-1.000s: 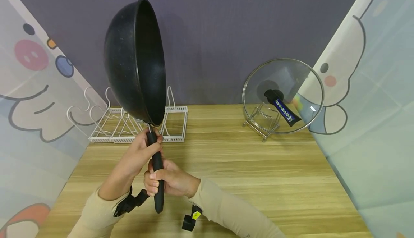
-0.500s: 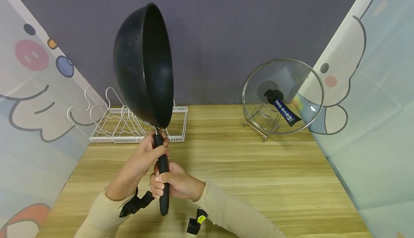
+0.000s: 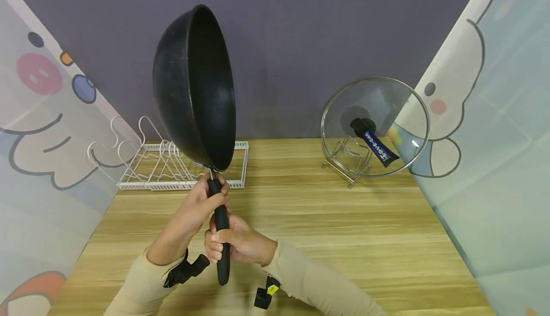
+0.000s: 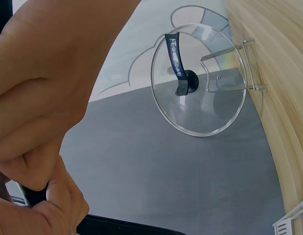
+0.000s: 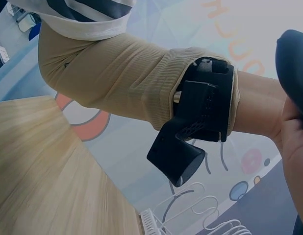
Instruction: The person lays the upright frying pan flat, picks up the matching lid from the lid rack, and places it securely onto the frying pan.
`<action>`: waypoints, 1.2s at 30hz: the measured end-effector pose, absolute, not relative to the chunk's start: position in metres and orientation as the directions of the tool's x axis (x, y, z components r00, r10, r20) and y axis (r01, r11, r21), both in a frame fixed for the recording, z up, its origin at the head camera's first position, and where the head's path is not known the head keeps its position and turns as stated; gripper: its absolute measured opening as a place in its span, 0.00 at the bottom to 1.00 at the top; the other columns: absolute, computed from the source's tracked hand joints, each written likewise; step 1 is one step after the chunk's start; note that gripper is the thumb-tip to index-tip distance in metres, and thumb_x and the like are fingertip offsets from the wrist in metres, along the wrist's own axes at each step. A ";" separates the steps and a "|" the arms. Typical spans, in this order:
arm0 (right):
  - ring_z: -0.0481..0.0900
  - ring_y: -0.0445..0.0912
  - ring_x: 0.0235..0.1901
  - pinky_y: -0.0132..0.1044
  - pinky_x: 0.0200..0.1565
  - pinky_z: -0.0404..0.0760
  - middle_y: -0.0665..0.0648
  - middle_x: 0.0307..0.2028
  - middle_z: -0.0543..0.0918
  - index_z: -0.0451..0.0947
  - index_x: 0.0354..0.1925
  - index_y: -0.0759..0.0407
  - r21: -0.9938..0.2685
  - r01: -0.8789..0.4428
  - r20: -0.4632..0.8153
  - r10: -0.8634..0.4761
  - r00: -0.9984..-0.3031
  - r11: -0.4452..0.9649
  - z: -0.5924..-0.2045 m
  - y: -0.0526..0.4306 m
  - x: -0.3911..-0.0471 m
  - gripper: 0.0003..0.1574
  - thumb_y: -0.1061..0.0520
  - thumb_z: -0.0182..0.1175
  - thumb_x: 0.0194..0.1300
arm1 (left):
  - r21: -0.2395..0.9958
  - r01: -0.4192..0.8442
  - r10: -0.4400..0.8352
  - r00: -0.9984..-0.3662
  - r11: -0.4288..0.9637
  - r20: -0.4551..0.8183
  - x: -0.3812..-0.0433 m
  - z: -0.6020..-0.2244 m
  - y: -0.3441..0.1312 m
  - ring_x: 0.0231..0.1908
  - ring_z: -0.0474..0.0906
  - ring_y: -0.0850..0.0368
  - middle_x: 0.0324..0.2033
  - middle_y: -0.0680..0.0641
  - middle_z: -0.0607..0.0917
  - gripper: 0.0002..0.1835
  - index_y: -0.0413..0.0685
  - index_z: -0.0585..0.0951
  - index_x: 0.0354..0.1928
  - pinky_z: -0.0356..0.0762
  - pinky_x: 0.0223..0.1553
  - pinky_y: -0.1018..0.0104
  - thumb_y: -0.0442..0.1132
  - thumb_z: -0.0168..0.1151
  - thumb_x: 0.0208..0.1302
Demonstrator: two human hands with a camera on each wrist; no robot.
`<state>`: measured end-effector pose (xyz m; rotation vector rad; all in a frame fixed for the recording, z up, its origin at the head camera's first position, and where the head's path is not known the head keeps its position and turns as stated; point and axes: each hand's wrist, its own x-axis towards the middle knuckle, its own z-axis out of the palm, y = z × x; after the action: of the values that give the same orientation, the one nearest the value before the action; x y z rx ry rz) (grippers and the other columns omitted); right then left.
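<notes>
A deep black wok (image 3: 176,87) is held up on its side, its opening facing right and its long handle pointing down. My left hand (image 3: 202,204) grips the handle just below the metal neck. Lower down, my right hand (image 3: 238,239) curls round the same black handle (image 3: 222,263), thumb lying across it. In the left wrist view my curled fingers (image 4: 53,196) show at the lower left, with a strip of the dark wok (image 4: 127,227) below them. The right wrist view shows the handle end (image 5: 293,73) at its right edge.
Behind the wok, a white wire dish rack (image 3: 142,182) stands at the table's back left, partly hidden. A glass lid (image 3: 399,115) with a black handle leans in a small metal stand (image 3: 350,163) at the back right. Printed panels flank the wooden table (image 3: 326,220).
Both hands and the wok have shifted right, mostly in the first half second, and slightly down. The grip on the handle stays the same; the lid and rack have not moved.
</notes>
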<state>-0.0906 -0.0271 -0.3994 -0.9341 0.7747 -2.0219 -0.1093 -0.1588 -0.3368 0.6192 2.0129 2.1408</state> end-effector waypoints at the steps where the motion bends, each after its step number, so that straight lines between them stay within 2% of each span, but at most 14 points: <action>1: 0.67 0.38 0.22 0.31 0.32 0.69 0.44 0.21 0.68 0.59 0.34 0.50 -0.761 0.382 0.350 -0.827 -0.441 -0.525 -0.400 -0.027 -0.091 0.04 0.60 0.42 0.65 | 0.981 0.172 0.372 -0.907 -0.094 0.195 -0.110 -0.338 -0.158 0.26 0.70 0.64 0.28 0.52 0.68 0.09 0.40 0.61 0.39 0.74 0.29 0.72 0.22 0.46 0.61; 12: 0.66 0.38 0.20 0.31 0.30 0.67 0.44 0.20 0.66 0.57 0.35 0.52 -0.766 0.396 0.310 -0.830 -0.464 -0.507 -0.403 -0.020 -0.093 0.07 0.64 0.40 0.62 | 0.982 0.145 0.375 -0.909 -0.117 0.179 -0.113 -0.342 -0.153 0.25 0.71 0.64 0.27 0.53 0.69 0.07 0.39 0.61 0.38 0.75 0.30 0.71 0.23 0.46 0.63; 20: 0.66 0.38 0.20 0.31 0.30 0.67 0.45 0.19 0.65 0.57 0.35 0.51 -0.773 0.405 0.279 -0.835 -0.474 -0.488 -0.406 -0.013 -0.092 0.09 0.66 0.38 0.64 | 0.983 0.100 0.366 -0.918 -0.156 0.151 -0.114 -0.347 -0.147 0.25 0.71 0.64 0.28 0.53 0.69 0.09 0.40 0.60 0.40 0.75 0.31 0.72 0.24 0.46 0.63; 36: 0.67 0.38 0.20 0.31 0.29 0.69 0.44 0.20 0.66 0.57 0.35 0.53 -0.793 0.351 0.269 -0.803 -0.532 -0.498 -0.410 -0.003 -0.087 0.08 0.67 0.39 0.63 | 0.962 0.095 0.452 -0.868 -0.255 0.206 -0.119 -0.360 -0.140 0.26 0.70 0.64 0.29 0.54 0.69 0.11 0.43 0.61 0.40 0.75 0.31 0.72 0.22 0.45 0.61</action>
<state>-0.0873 -0.0033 -0.4102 -0.8353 0.8991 -2.0697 -0.1188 -0.1397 -0.3596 0.6685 1.7523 2.2193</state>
